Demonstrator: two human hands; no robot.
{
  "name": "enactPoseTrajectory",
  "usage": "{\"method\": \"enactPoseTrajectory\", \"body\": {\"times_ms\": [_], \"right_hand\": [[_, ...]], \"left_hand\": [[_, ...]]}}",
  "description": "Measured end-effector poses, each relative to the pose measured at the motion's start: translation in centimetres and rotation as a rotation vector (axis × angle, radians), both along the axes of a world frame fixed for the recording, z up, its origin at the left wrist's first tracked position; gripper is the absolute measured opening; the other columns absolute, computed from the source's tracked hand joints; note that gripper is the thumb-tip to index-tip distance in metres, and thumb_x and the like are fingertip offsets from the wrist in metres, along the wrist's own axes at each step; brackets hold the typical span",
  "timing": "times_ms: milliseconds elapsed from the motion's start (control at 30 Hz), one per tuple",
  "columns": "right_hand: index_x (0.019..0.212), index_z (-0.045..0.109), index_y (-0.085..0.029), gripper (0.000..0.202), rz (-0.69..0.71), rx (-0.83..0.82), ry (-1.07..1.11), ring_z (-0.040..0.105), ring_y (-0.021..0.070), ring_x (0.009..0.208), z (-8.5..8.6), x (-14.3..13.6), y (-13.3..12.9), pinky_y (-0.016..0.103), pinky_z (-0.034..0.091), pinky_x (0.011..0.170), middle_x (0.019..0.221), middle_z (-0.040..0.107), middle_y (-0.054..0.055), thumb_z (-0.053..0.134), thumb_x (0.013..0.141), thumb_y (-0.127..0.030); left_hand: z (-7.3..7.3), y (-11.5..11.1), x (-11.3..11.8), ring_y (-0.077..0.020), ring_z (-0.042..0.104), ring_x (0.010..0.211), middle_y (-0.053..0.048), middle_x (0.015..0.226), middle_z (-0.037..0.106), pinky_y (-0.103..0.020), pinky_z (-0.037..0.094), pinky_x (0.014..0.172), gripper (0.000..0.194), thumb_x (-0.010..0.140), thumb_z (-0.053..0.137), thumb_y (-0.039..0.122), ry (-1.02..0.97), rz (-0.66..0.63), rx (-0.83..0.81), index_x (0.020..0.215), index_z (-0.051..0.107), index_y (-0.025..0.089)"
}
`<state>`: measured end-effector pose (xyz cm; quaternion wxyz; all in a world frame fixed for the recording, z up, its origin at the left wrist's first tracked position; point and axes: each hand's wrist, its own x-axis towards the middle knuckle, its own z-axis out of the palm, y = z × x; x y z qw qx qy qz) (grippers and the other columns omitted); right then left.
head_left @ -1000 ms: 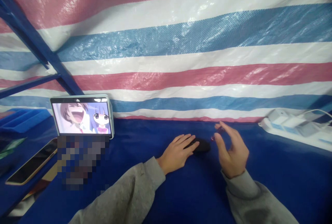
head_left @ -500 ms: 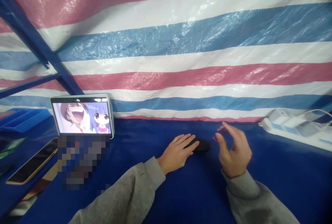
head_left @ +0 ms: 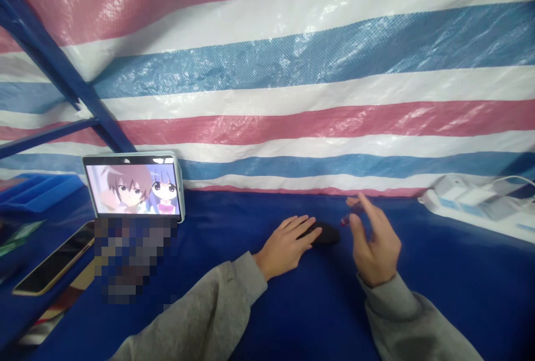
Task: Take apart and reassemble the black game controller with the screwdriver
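Note:
My left hand (head_left: 286, 247) lies palm down with its fingers apart, the fingertips on the left part of a dark oval object (head_left: 326, 233) on the blue table surface (head_left: 301, 311). To the right, my right hand (head_left: 376, 241) is raised a little above the table, thumb and fingers curved toward each other. A small reddish, partly see-through item (head_left: 346, 220) shows at its fingertips; what it is cannot be made out.
A tablet (head_left: 132, 188) playing a cartoon stands at the left back. Near it are a phone (head_left: 56, 261), a blue tray (head_left: 42, 193) and a pixelated patch. A white power strip (head_left: 480, 213) lies at the right. Behind hangs a striped sheet (head_left: 267, 121).
The fingers of my right hand have shifted slightly left, and the reddish item shows a little more. My left hand has stayed in place. The picture on the tablet has changed.

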<state>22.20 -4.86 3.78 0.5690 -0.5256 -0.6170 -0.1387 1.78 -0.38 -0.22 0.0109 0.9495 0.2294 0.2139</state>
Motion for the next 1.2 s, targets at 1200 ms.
{"method": "enactPoseTrajectory", "body": {"times_ms": [1200], "right_hand": [[0.137, 0.056, -0.022, 0.044, 0.038, 0.009, 0.054, 0.07, 0.0222, 0.091, 0.08, 0.09, -0.17, 0.042, 0.056, 0.086, 0.106, 0.073, 0.01, 0.056, 0.093, -0.023]], "left_hand": [[-0.11, 0.06, -0.03, -0.0231, 0.04, 0.143, -0.01, 0.153, 0.045, -0.045, 0.037, 0.117, 0.043, 0.102, 0.045, 0.021, -0.02, -0.005, 0.002, 0.145, 0.043, 0.021]]}}
